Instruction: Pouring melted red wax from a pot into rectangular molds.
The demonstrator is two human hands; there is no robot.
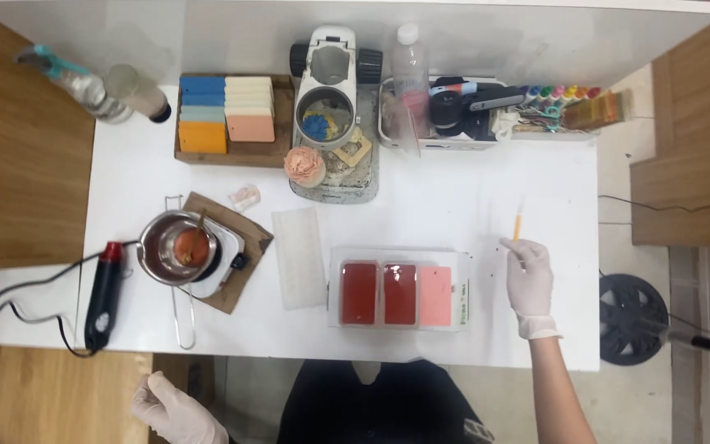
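Orange dropper [518, 224] pinched upright in gloved right hand [529, 284], left hand [176, 411] loosely open, empty

- The right hand [529, 284] wears a thin white glove and lies out over the right part of the table.
- Its forearm is bare and goes straight from the lower edge of the view up to the wrist.
- The fingers [513, 247] point up and a little to the left, pinched together around something thin.
- The left hand [176, 409] is also in a white glove, low at the left, off the table.
- Its fingers are loosely curled and hold nothing.
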